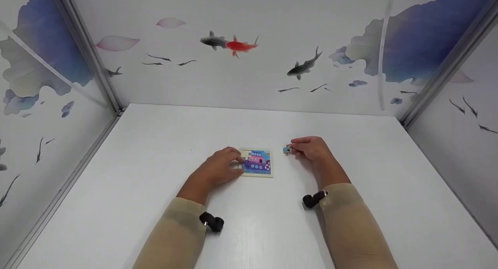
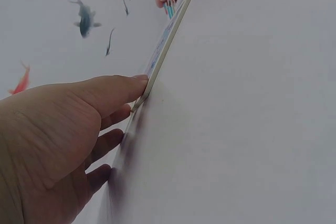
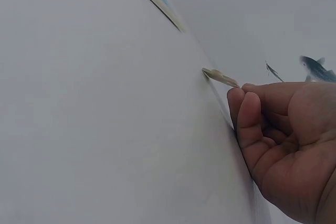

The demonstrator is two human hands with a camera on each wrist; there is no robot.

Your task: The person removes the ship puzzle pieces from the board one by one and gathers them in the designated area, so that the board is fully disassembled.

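Note:
A small square jigsaw puzzle with a pale frame and a purple and pink ship picture lies flat on the white table. My left hand holds it at its left side, thumb and index finger at the edge. In the left wrist view, the left hand's other fingers spread beside the frame. To the right of the puzzle, my right hand pinches a small blue and red puzzle piece between thumb and fingers. In the right wrist view the piece shows edge-on; whether it is more than one, I cannot tell.
The white table stretches around both hands. Panels printed with fish and lotus leaves stand behind it and at both sides, the back wall among them. A black wrist device sits at each cuff.

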